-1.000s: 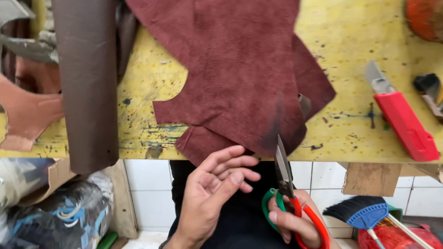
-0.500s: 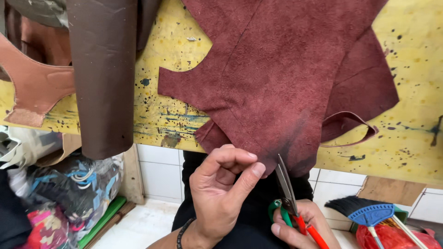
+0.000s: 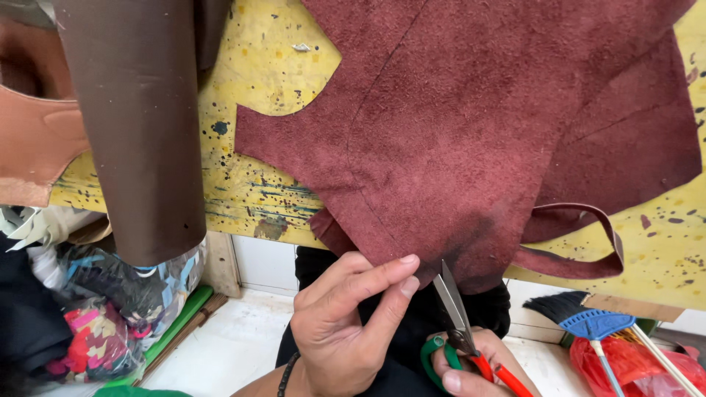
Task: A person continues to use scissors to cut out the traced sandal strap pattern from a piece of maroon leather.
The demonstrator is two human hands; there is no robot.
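I see a yellow worktop (image 3: pixel 257 184), paint-flecked and scuffed, with a maroon suede hide (image 3: pixel 471 132) spread over it and hanging off the near edge. My left hand (image 3: pixel 346 323) pinches that hanging edge at 6 o'clock; my right hand (image 3: pixel 471 367) grips the scissors (image 3: pixel 456 316) just beside it, blades narrow and pointing up at the hide. A dark brown leather strip (image 3: pixel 140 125) drapes at 9 o'clock — below, white floor tiles (image 3: pixel 228 345), a blue brush (image 3: pixel 596 323) at 4 o'clock.
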